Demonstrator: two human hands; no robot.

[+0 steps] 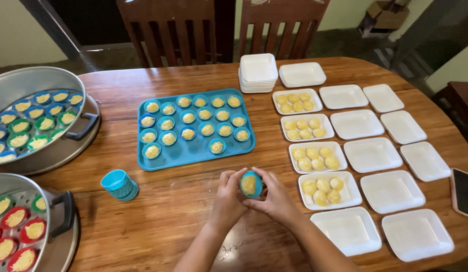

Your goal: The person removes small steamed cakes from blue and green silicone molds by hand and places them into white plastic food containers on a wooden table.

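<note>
While both hands (251, 194) cup a round blue silicone mould (251, 184), yellow cake inside, glossy wooden table (168, 211), white foam trays (390, 191).

A small blue cup (251, 184) filled with a yellow cake is tilted on its side, its open top facing the camera, above the wooden table.

Both hands (251, 194) cradle a blue-cupped cake (250, 184).

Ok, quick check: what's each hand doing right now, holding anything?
Left hand: closed around the blue cup with a yellow cake, gripping its left side.
Right hand: closed on the same cup, fingers curled over its right side.
</note>
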